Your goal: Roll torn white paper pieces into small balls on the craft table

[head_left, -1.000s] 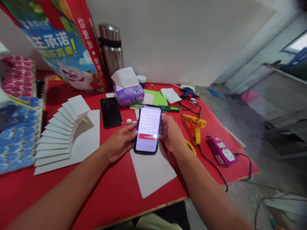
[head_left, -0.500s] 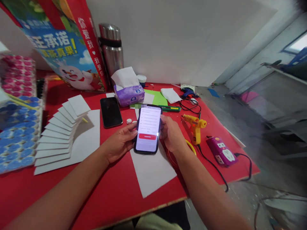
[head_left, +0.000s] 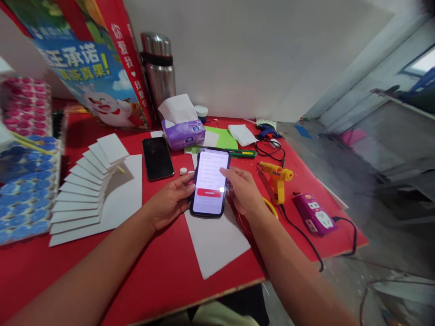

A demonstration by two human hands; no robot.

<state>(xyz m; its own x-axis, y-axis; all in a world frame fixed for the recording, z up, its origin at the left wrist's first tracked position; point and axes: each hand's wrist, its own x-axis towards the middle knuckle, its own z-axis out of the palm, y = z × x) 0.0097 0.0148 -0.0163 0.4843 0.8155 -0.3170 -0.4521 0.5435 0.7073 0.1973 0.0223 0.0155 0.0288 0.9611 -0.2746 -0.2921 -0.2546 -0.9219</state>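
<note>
A lit smartphone (head_left: 210, 181) in a dark case is tilted up toward me, with a red button on its white screen. My left hand (head_left: 173, 199) grips its left edge, thumb along the side and fingers partly hidden behind. At the right edge, my right hand (head_left: 245, 188) holds the phone too, its thumb over the right side of the screen. Beneath the phone lies a white sheet (head_left: 217, 253). A second phone (head_left: 157, 158), its screen dark, lies flat to the left, close to two small white pieces, one of them a round cap (head_left: 183, 171).
White boards (head_left: 79, 190) fan out at left beside trays of blue (head_left: 23, 194) and pink rolls (head_left: 27, 106). Behind stand a printed bag (head_left: 91, 68), a steel flask (head_left: 159, 72) and tissues (head_left: 183, 133). Rightward lie a green cutter (head_left: 243, 154), yellow glue gun (head_left: 277, 179) and purple power strip (head_left: 314, 214).
My right thumb has moved from the phone's right edge up onto its screen. The screen's content has shifted slightly; both hands keep their hold, and the things on the table have not moved.
</note>
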